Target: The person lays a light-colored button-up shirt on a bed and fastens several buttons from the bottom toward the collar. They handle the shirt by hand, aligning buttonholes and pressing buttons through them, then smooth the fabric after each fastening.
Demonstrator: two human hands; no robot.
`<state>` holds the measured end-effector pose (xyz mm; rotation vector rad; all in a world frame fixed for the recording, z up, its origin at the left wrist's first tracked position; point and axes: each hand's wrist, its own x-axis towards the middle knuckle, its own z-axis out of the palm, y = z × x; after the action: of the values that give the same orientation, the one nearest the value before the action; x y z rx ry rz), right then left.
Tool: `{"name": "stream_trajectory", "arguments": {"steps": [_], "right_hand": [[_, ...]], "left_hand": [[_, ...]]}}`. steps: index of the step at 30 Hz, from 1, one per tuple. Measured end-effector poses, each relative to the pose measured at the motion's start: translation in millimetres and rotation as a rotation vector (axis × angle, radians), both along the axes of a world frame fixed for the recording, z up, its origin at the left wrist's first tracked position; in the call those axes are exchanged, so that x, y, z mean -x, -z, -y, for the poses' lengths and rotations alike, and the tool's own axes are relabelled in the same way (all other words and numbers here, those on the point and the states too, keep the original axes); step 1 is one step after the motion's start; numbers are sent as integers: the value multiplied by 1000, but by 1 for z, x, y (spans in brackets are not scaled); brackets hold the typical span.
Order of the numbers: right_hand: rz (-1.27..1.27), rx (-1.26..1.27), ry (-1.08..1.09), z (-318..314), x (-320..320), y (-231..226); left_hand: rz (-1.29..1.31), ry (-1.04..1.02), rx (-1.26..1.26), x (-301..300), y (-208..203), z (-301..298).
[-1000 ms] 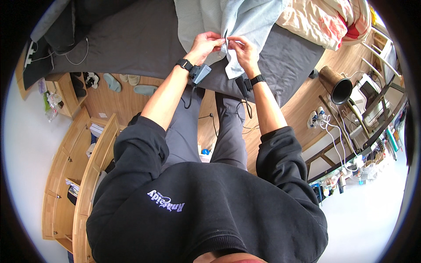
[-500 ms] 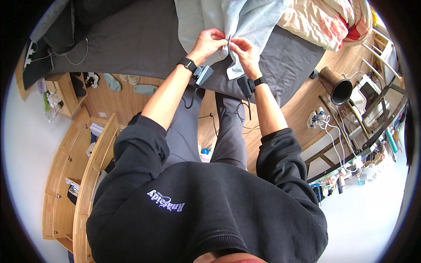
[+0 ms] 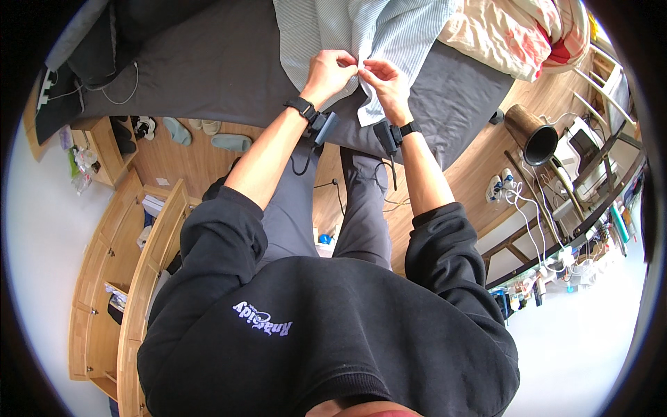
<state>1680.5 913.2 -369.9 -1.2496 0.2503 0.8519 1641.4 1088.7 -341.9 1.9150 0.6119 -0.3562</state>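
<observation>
Both the left hand (image 3: 329,74) and right hand (image 3: 391,85) pinch the striped cloth (image 3: 389,35) at upper centre. I see its fold between their fingertips (image 3: 351,69), one corner (image 3: 370,111) lower in frame.

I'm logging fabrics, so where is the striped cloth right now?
The striped cloth lies at top centre of the head view, on the dark grey sheet, left of the cream-and-red bedding, pinched by the left hand and right hand.

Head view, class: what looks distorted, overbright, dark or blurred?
Head view: the wooden cabinet curves along the left rim; the corners go black; the white wall at lower right looks washed out; the left hand and right hand on the striped cloth show little blur.
</observation>
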Motion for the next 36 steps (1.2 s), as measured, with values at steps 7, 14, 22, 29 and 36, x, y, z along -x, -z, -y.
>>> {"name": "stream_trajectory", "arguments": {"steps": [7, 14, 22, 29, 36], "right_hand": [[82, 31, -11, 0, 2, 8], [243, 137, -109, -4, 2, 12], [397, 244, -157, -14, -3, -2], [421, 260, -191, -15, -3, -3], [185, 33, -47, -14, 0, 0]], "left_hand": [[-177, -65, 245, -8, -2, -3], [-296, -391, 553, -2, 4, 5], [-316, -501, 577, -3, 1, 10], [-360, -516, 621, -4, 22, 8], [-260, -451, 669, 3, 19, 6]]}}
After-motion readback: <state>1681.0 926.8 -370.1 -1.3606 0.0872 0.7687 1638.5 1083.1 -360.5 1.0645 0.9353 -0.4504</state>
